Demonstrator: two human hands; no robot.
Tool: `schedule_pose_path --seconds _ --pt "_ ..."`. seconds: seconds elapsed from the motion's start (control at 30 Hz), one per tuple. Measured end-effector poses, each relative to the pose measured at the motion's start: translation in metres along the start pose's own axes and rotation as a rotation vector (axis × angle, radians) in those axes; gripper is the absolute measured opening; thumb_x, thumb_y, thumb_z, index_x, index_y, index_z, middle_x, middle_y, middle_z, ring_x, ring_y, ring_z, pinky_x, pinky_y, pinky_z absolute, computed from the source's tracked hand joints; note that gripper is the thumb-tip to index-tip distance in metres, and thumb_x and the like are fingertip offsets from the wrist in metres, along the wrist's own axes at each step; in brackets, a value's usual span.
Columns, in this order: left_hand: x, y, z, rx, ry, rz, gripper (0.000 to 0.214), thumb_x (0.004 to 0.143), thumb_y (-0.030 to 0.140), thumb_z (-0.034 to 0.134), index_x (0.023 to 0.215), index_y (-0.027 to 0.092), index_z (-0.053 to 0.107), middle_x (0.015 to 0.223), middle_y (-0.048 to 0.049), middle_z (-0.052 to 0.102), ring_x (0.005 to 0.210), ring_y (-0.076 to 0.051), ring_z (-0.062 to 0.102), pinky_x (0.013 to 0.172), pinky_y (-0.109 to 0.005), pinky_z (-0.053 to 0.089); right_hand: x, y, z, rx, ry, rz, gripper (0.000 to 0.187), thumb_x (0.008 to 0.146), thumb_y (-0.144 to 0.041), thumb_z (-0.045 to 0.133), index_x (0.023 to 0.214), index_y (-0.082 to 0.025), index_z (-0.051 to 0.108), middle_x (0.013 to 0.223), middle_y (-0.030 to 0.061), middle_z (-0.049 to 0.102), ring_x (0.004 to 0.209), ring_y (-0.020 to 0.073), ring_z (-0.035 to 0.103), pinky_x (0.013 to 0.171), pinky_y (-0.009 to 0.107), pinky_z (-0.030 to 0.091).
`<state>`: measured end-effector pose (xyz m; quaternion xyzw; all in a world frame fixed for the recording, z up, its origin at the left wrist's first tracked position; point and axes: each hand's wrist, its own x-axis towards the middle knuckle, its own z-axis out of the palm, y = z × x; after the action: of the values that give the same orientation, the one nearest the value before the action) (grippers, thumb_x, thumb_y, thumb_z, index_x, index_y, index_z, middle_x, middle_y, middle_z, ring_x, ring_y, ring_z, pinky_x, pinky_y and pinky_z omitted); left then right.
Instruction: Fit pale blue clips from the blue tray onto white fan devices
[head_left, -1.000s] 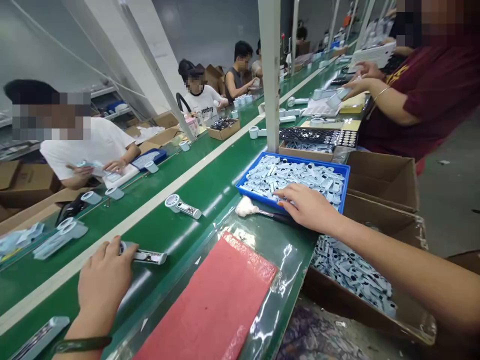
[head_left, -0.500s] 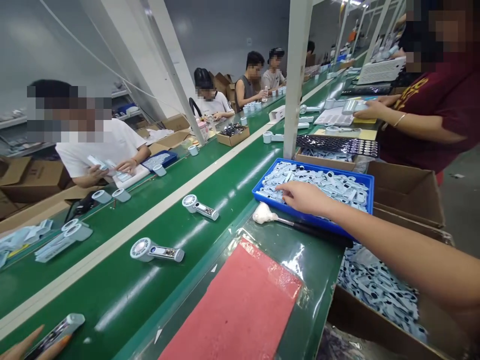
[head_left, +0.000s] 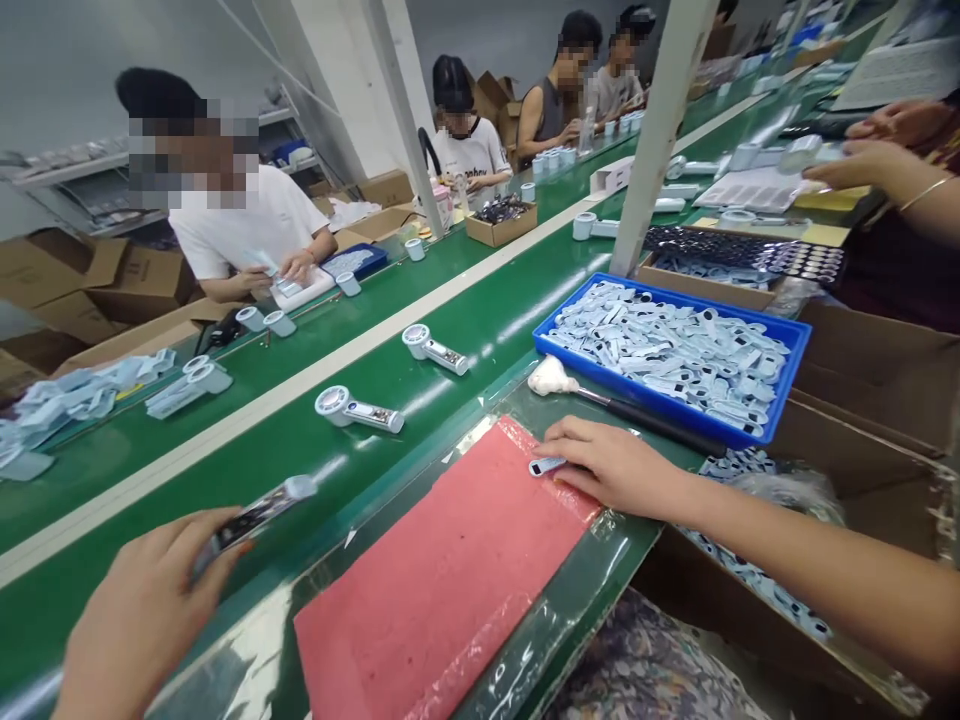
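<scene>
My left hand (head_left: 161, 590) grips a light-blue handheld device (head_left: 259, 515) by its sides, its circuit board facing up, above the near edge of the green belt. My right hand (head_left: 600, 460) pinches a small light-blue plastic cover (head_left: 545, 466) with a dark window, over the far right corner of the red mat (head_left: 450, 570). Beyond that hand stands a blue tray (head_left: 772, 425) heaped with similar covers (head_left: 667, 350). Between tray and hand lies a black-handled mallet (head_left: 652, 420) with a white wrapped head.
Two round-headed devices (head_left: 360, 410) with exposed boards lie on the green belt (head_left: 480, 280). A white post (head_left: 667, 130) rises behind the tray. An open cardboard box (head_left: 862, 480) stands at the right. Co-workers sit across the belt; another person's hands (head_left: 870, 160) work at the right.
My right hand has left the blue tray with a cover and come back over the red mat. My left hand has lifted the device off the belt and moved inward. The view has shifted.
</scene>
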<state>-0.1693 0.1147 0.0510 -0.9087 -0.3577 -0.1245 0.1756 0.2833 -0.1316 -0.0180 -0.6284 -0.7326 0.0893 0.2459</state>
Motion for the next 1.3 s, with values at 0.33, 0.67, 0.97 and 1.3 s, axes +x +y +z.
schedule_pose_path --seconds 0.33,0.67,0.97,1.3 --pt "0.019 0.224 -0.029 -0.347 -0.241 0.206 0.027 0.094 0.03 0.058 0.121 0.025 0.056 0.112 -0.0061 0.063 0.099 -0.026 0.054 0.08 -0.041 0.046 -0.005 -0.002 0.002 0.07 0.098 0.032 0.016 0.102 -0.023 0.051 0.109 -0.019 0.065 0.105 0.0063 0.061 0.092 0.0239 0.061 0.077 0.036 0.048" --pt "0.014 0.231 -0.018 -0.822 -0.19 0.084 0.043 0.09 0.03 0.065 0.129 0.024 0.047 0.119 -0.0054 0.057 0.107 -0.021 0.051 0.091 -0.04 0.047 0.015 -0.074 0.005 0.316 -0.025 0.001 0.014 0.103 -0.018 0.051 0.111 -0.023 0.061 0.105 -0.0027 0.069 0.088 0.0201 0.065 0.074 0.032 0.045" --pt "0.018 0.239 -0.015 -0.842 -0.177 0.053 0.015 0.096 0.022 0.053 0.107 0.021 0.063 0.106 -0.0053 0.062 0.101 -0.021 0.053 0.087 -0.04 0.046 0.023 -0.083 0.019 0.149 -0.034 0.026 0.01 0.1 -0.017 0.062 0.09 -0.019 0.063 0.093 0.0018 0.063 0.085 0.0213 0.061 0.07 0.033 0.044" --pt "0.005 0.244 -0.024 -0.829 -0.166 0.103 0.01 0.093 0.022 0.06 0.103 0.023 0.06 0.106 -0.0018 0.065 0.116 -0.021 0.054 0.102 -0.043 0.047 0.003 -0.064 0.033 0.584 -0.093 0.029 0.035 0.096 -0.014 0.068 0.127 -0.025 0.058 0.122 0.0006 0.059 0.114 0.0206 0.053 0.098 0.035 0.043"
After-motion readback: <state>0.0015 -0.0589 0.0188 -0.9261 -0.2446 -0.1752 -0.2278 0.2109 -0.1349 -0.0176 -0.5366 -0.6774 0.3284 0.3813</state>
